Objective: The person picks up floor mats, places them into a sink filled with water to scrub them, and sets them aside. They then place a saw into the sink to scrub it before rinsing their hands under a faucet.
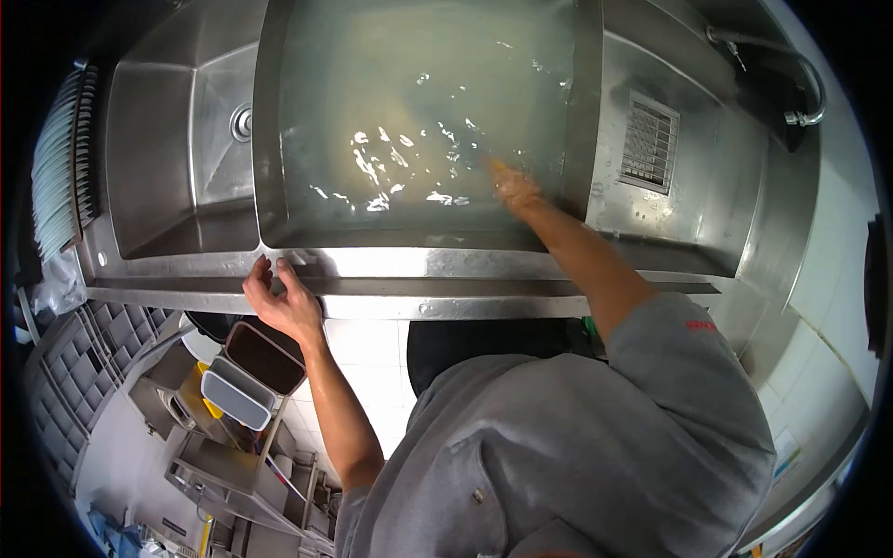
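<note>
Cloudy, greenish water point(419, 93) fills the large middle basin of the steel sink point(581, 121), with bright ripples on its surface. My right hand point(516, 189) reaches into this water near the basin's right side, its fingers looking closed. An orange-yellow patch and a bluish smear show just beyond the fingers, too blurred by the water to name. At the front edge of the sink point(409, 260), my left hand point(286, 299) rests with its fingers apart and touching the rim. Nothing is held in it.
On the left is a smaller basin point(219, 149) with a round drain. Stacked plates point(60, 163) stand in a rack beyond it. To the right, a drain grate point(649, 139) sits in a steel basin below a curved tap point(814, 93). Several bins point(237, 398) stand below left.
</note>
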Tool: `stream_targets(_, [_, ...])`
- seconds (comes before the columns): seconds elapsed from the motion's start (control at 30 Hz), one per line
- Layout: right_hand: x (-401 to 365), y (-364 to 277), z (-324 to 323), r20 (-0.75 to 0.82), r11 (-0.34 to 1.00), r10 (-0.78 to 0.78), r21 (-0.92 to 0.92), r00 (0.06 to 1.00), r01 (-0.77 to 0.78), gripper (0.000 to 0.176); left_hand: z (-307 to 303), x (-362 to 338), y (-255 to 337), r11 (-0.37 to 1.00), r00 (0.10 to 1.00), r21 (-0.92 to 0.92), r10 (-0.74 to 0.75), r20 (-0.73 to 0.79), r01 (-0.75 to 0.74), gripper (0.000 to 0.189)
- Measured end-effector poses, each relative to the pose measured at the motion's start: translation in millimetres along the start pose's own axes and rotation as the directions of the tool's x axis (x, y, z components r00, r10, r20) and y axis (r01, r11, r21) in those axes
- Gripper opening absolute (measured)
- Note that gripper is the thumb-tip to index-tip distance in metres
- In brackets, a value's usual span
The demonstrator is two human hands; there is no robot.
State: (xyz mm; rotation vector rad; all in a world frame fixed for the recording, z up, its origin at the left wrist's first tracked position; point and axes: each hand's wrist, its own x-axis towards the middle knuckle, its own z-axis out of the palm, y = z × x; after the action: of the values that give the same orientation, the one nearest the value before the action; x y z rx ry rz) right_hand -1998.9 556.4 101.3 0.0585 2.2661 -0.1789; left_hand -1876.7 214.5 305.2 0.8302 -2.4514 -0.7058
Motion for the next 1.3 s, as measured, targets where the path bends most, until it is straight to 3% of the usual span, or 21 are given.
stream_targets(0.07, [-18.0, 10.2, -3.1, -0.077, 0.950, -0.313, -0.053, 0.947, 0.309, 0.037, -1.3, -1.7, -0.4, 1.000, 1.000, -0.001, 0.001, -0.004, -0.001, 0.021])
stream_targets(0.2, [-25.5, 6.3, -27.1, -0.277, 0.953, -0.297, -0.034, 0.914, 0.300, 0.029, -1.5, 0.9, 4.3, 1.000, 1.000, 0.022, 0.004, -0.016, -0.004, 0.021])
stream_targets(0.27, [-2.0, -5.8, -50.7, 0.082, 0.887, -0.288, -0.352, 0.954, 0.298, 0.026, -1.4, 0.8, 4.2, 1.000, 1.000, 0.016, 0.001, -0.015, -0.001, 0.020])
stream_targets(0.3, [1.7, -14.8, -63.7, 0.083, 0.887, -0.289, -0.351, 0.954, 0.299, 0.026, -1.7, 1.1, 3.5, 1.000, 1.000, 0.015, 0.005, -0.009, -0.005, 0.020])
stream_targets(0.37, [2.7, -38.9, -100.3, 0.092, 0.841, -0.450, -0.290, 0.888, 0.456, 0.027, -0.8, 0.7, 2.5, 1.000, 1.000, 0.023, 0.007, -0.018, -0.006, 0.021])
stream_targets(0.43, [4.2, -58.3, -127.1, 0.103, 0.873, -0.354, -0.321, 0.930, 0.368, 0.028, -1.1, 0.2, 1.0, 0.999, 1.000, 0.031, 0.014, -0.014, -0.014, 0.021])
stream_targets(0.53, [0.4, -80.3, -146.5, 0.077, 0.795, -0.427, -0.443, 0.901, 0.414, 0.026, 1.6, 0.4, 3.0, 0.999, 0.999, 0.034, 0.028, -0.020, -0.027, 0.020])
stream_targets(0.57, [2.4, -74.4, -139.9, 0.085, 0.798, -0.421, -0.438, 0.903, 0.413, 0.026, -0.9, -0.6, 6.1, 0.999, 1.000, 0.037, 0.000, -0.006, 0.001, 0.020])
stream_targets(0.63, [16.8, -60.7, -128.3, 0.125, 0.916, -0.252, -0.290, 0.960, 0.278, 0.028, -0.1, 0.9, 4.8, 1.000, 1.000, 0.028, 0.002, -0.013, -0.002, 0.020])
stream_targets(0.77, [-4.6, -13.8, -82.5, 0.007, 0.858, -0.353, -0.396, 0.936, 0.327, 0.033, 0.2, 1.0, 6.8, 0.999, 1.000, 0.046, -0.017, -0.006, 0.017, 0.020])
stream_targets(0.83, [4.4, 0.0, -50.5, -0.155, 0.996, -0.081, -0.051, 0.985, 0.074, 0.037, 0.1, 0.3, 5.1, 0.998, 1.000, 0.060, -0.012, 0.003, 0.012, 0.020])
stream_targets(0.87, [2.1, 0.3, -48.6, -0.151, 0.996, -0.078, -0.044, 0.985, 0.072, 0.037, 0.5, 1.3, 4.0, 0.998, 1.000, 0.070, -0.005, 0.008, 0.004, 0.020])
stream_targets(0.93, [-4.4, 2.4, -45.0, 0.052, 0.947, -0.146, -0.283, 0.988, 0.155, 0.040, 1.2, 0.9, 4.5, 0.997, 1.000, 0.080, -0.014, 0.007, 0.014, 0.020])
stream_targets(1.07, [-8.9, 13.9, -9.0, -0.081, 0.958, -0.156, -0.255, 0.984, 0.131, 0.041, 2.2, 0.3, -0.4, 0.998, 1.000, 0.062, -0.015, -0.008, 0.015, 0.021])
stream_targets(1.13, [31.2, 46.0, 62.7, -0.179, 0.966, -0.252, 0.007, 0.951, 0.258, 0.049, 1.6, -0.2, -2.0, 0.999, 1.000, 0.047, -0.017, -0.015, 0.017, 0.021])
stream_targets(1.17, [20.4, 35.9, 46.0, -0.182, 0.965, -0.256, 0.003, 0.949, 0.261, 0.049, 3.0, 0.2, -2.4, 0.999, 0.999, 0.030, -0.019, -0.028, 0.020, 0.021])
stream_targets(1.23, [-22.7, 4.1, -1.5, 0.037, 0.992, -0.129, -0.008, 0.991, 0.130, 0.049, 1.8, 0.3, 0.2, 0.999, 0.999, 0.033, -0.023, -0.028, 0.024, 0.021])
stream_targets(1.3, [-6.5, 15.0, 9.4, 0.048, 0.980, -0.156, -0.115, 0.987, 0.161, 0.048, -0.1, -0.9, 2.7, 0.999, 0.999, 0.035, -0.030, -0.022, 0.031, 0.021])
